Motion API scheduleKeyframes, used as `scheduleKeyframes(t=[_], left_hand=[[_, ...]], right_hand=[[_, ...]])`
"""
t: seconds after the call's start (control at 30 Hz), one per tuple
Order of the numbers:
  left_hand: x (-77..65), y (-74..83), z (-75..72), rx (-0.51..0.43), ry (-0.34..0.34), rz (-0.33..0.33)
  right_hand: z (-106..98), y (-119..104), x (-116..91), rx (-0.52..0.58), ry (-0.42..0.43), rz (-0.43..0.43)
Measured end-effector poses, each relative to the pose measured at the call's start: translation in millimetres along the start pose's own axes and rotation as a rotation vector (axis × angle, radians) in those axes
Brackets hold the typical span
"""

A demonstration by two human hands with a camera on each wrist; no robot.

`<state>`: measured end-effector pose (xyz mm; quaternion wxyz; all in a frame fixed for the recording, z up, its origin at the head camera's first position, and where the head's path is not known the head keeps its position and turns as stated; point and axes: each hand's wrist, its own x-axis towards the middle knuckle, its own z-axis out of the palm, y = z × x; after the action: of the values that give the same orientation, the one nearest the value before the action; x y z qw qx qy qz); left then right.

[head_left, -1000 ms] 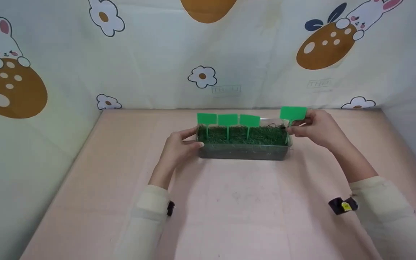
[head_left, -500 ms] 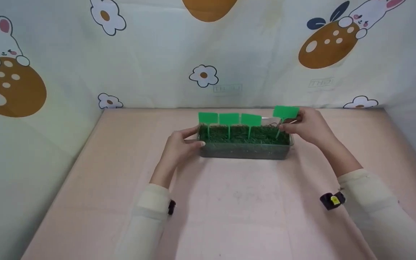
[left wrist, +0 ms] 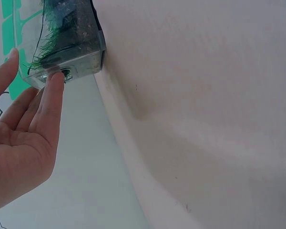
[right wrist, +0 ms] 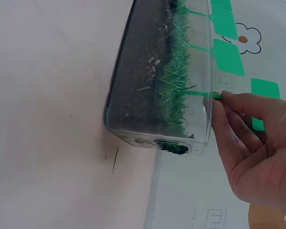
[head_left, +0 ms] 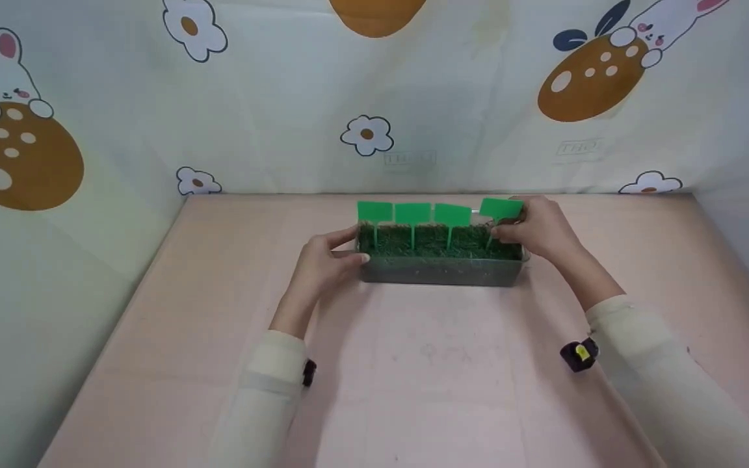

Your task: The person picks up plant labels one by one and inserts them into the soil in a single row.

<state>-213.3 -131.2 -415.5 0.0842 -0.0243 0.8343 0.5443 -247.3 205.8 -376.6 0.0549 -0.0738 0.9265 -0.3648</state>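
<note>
A clear plastic planter box (head_left: 439, 272) filled with dark soil and green grass (right wrist: 174, 90) stands on the table. Three green plant labels (head_left: 412, 213) are stuck upright in the grass, left to middle. With thumb and fingertips, my right hand (head_left: 540, 224) pinches the stem of another green plant label (head_left: 501, 208), slightly tilted, at the right part of the box. In the right wrist view its stem runs down into the grass; its lowest tip is hidden. My left hand (head_left: 322, 266) holds the box's left end, thumb at the front corner and fingers (left wrist: 52, 98) against the end wall.
The pink table (head_left: 439, 377) stretches toward the front and both sides. A patterned cloth wall (head_left: 270, 117) rises behind the box. A loose grass blade (right wrist: 116, 161) lies on the table by the box's right end.
My right hand has moved left and then a little down, bringing the pinched plant label from the box's right edge into the grass. My left hand and the box stay in place.
</note>
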Motion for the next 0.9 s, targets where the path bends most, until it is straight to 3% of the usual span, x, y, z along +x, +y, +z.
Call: scheduleKeyframes(t=[0.53,0.9], left_hand=[[2.2,-0.4,1.1,0.012,0.007,0.012],[2.4,-1.8,1.3,0.024,0.018,0.023]], right_hand=[[7.4,-1.7,7.3,-0.079,0.026,0.037],[10.5,2.4,8.5,-0.106,0.043,-0.013]])
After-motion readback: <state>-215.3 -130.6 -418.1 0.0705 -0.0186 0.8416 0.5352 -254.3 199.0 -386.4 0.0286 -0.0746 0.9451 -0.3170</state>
